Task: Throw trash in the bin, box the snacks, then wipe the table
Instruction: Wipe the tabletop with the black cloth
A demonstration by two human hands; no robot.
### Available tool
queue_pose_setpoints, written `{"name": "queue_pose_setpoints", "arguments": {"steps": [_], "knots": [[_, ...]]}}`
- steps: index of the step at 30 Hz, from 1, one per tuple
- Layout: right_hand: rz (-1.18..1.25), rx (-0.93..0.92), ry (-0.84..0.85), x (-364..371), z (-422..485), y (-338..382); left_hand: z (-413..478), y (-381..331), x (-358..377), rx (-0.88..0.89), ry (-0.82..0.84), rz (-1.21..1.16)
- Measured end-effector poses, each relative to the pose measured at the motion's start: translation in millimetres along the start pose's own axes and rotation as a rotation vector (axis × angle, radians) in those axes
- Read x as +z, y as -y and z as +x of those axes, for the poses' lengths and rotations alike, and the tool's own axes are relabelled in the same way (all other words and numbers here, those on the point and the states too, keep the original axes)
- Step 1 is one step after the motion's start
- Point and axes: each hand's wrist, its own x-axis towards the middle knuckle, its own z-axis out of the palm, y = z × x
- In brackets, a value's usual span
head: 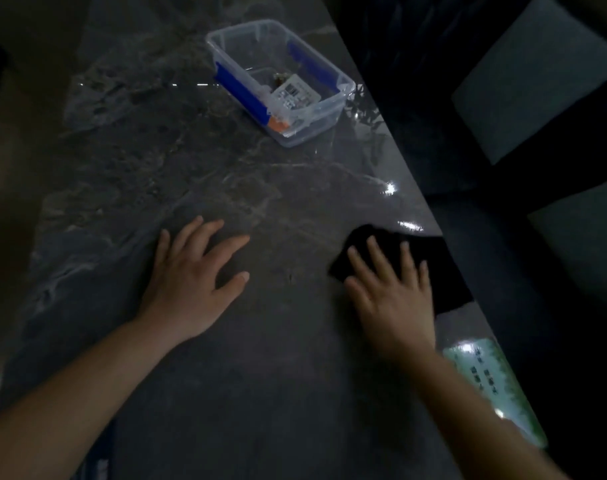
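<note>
A dark marble table [198, 161] fills the view in dim light. My right hand [392, 292] lies flat, fingers spread, pressing down on a black cloth [444, 271] near the table's right edge; part of the cloth hangs over that edge. My left hand [194, 275] rests palm down on the bare tabletop, fingers apart, holding nothing. A clear plastic box [333, 109] with blue clips stands at the far right of the table. Inside it lie snack packets [295, 95], one white with print and one with orange.
A green and white packet [492, 386] lies at the table's right edge, close to my right forearm. Beyond the right edge the floor is dark, with grey cushioned seats [537, 81]. The table's left edge runs along the dim left side.
</note>
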Motion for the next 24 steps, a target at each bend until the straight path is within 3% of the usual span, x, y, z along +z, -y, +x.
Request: {"name": "queue_pose_setpoints", "arguments": {"steps": [4, 7, 9, 14, 16, 19, 24], "knots": [[0.059, -0.335, 0.034, 20.3, -95.1, 93.2, -66.5, 12.4, 1.5, 0.026, -0.012, 0.113], [0.021, -0.525, 0.043, 20.5, -90.9, 91.4, -82.5, 22.9, 2.1, -0.031, 0.021, 0.172], [-0.064, -0.466, 0.014, 10.5, -54.7, 65.6, -81.1, 25.1, 2.3, -0.062, 0.018, 0.188], [0.073, 0.071, 0.089, -6.8, 45.0, 49.7, -78.5, 21.4, 8.5, -0.087, -0.017, 0.231], [0.050, 0.005, 0.086, -4.3, 41.7, 87.9, -78.5, 19.8, 6.8, -0.087, -0.012, 0.241], [-0.034, -0.291, 0.086, 2.1, -10.0, 132.7, -77.9, 18.8, 1.8, -0.084, 0.002, 0.232], [-0.076, -0.459, 0.095, 5.6, -62.3, 85.5, -78.5, 14.6, -3.0, -0.101, 0.026, 0.213]]}}
